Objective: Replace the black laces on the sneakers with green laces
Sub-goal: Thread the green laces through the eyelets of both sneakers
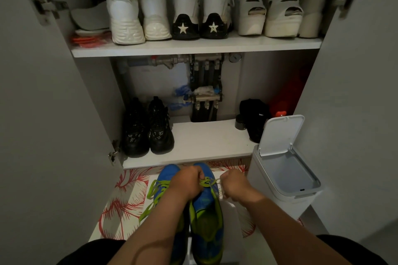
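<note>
Evidently the green lace [207, 183] is threaded across the right sneaker [206, 219], which stands toe-forward on the patterned mat [120, 204], close against the left sneaker [167, 175], whose own green lace is seen hanging loose at its outer side. Toward the toe the lace is pinched by the curled fingers of the left hand [189, 182], which lies over both shoes, while a strand is gripped in the closed right hand [233, 183], held just beside the shoe. No black lace is visible. The step is judged to be tightening or knotting; it is done well if both ends are pulled evenly and kept flat and untwisted. An open-lidded bin [284, 170] stands near the right hand.
</note>
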{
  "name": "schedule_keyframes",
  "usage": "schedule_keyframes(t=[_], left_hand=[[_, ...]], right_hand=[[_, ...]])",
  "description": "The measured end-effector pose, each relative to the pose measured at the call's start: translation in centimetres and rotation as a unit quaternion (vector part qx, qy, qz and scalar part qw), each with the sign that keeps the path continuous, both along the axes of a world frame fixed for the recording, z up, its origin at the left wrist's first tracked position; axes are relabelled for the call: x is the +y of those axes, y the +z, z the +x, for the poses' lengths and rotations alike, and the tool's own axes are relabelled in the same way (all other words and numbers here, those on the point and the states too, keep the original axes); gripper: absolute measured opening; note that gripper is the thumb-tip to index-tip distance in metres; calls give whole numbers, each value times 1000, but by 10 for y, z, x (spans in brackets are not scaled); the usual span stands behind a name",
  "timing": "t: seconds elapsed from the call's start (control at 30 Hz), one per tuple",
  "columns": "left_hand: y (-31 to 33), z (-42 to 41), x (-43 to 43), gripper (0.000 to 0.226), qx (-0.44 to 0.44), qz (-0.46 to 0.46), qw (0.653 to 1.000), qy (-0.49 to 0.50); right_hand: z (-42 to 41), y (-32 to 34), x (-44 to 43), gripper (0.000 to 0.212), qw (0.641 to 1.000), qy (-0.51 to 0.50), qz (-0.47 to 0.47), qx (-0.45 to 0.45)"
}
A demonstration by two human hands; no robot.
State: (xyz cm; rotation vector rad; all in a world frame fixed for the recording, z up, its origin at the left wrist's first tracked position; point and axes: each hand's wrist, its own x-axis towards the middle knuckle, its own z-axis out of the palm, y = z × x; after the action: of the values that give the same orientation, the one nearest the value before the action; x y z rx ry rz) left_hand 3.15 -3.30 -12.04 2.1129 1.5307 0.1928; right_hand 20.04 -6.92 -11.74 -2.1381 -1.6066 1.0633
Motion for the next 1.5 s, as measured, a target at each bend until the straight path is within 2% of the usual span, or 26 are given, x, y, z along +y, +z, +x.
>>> schedule_keyframes(t=[0.07,0.13,0.2,0.27,0.33,0.43,0.53,0.57,0.63,0.7,0.8,0.87,0.93,1.0,1.13,1.23,1.3,1.37,1.5], left_hand=[[2,-2,0,27,14,0,1000,-14],[5,-3,0,32,36,4,999,-31],[9,2,-3,39,87,22,993,-71],[16,7,-6,44,113,37,988,-97],[24,15,-9,39,99,45,989,-100],[37,25,-12,27,23,9,996,-80],[43,31,-9,18,-45,-15,997,-56],[45,31,-7,24,-51,-4,998,-46],[50,29,-3,34,-68,9,997,-24],[56,26,1,32,-124,4,992,-10],[68,26,6,26,-255,-15,967,6],[74,29,6,22,-325,-24,946,7],[81,31,6,23,-374,-23,927,6],[86,31,6,24,-391,-9,920,7],[87,25,8,20,-355,2,935,10],[79,14,10,32,-243,-43,969,21],[77,9,9,37,-162,-56,985,6],[76,6,7,31,-101,-52,993,-29],[71,14,3,10,-106,-110,986,-71]], right_hand=[[6,2,2,36,999,-41,33,-4],[7,4,3,29,995,-75,58,25],[4,10,0,20,995,-75,23,55],[2,14,-1,20,991,-90,6,101],[3,18,3,20,979,-134,60,142],[2,31,5,22,933,-198,153,258],[2,46,2,22,910,-173,194,324],[2,48,1,21,907,-168,201,329],[6,46,1,18,913,-171,202,312],[8,42,0,14,928,-169,166,288],[8,37,-7,25,952,-115,83,272],[4,35,-12,21,968,-52,55,240],[-1,31,-13,13,973,-13,42,226],[-4,28,-10,10,974,-15,48,221],[-4,34,-1,16,971,-47,83,221],[-4,45,3,25,957,-80,147,235],[-6,54,5,24,938,-97,179,282],[-9,67,7,21,910,-117,205,340],[-6,91,9,17,871,-154,261,387]])
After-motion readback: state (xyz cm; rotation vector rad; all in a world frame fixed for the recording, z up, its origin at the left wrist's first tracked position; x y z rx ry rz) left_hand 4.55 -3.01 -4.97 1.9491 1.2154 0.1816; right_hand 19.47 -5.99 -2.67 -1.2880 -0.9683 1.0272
